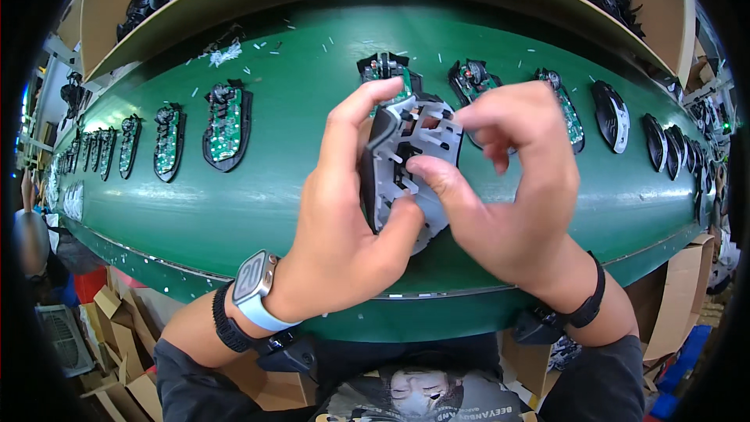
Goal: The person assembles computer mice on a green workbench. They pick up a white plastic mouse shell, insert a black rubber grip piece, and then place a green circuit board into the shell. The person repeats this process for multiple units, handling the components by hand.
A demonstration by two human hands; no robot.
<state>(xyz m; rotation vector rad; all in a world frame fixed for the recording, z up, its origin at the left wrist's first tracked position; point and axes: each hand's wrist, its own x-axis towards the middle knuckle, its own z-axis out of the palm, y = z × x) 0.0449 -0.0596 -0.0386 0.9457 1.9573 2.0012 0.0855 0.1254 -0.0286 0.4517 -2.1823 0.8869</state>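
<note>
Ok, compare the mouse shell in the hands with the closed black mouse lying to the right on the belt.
The grey mouse shell is held up by the left hand and right hand, its ribbed inside showing; the closed black mouse lies alone on the green belt. The shell is a bare part with cutouts; the mouse is covered and glossy. Both share a rounded mouse outline.

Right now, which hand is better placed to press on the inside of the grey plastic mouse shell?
Right. The right hand has its thumb lying on the inner face of the grey plastic mouse shell. The left hand wraps the shell's left edge as the support, so it seems less free.
</note>
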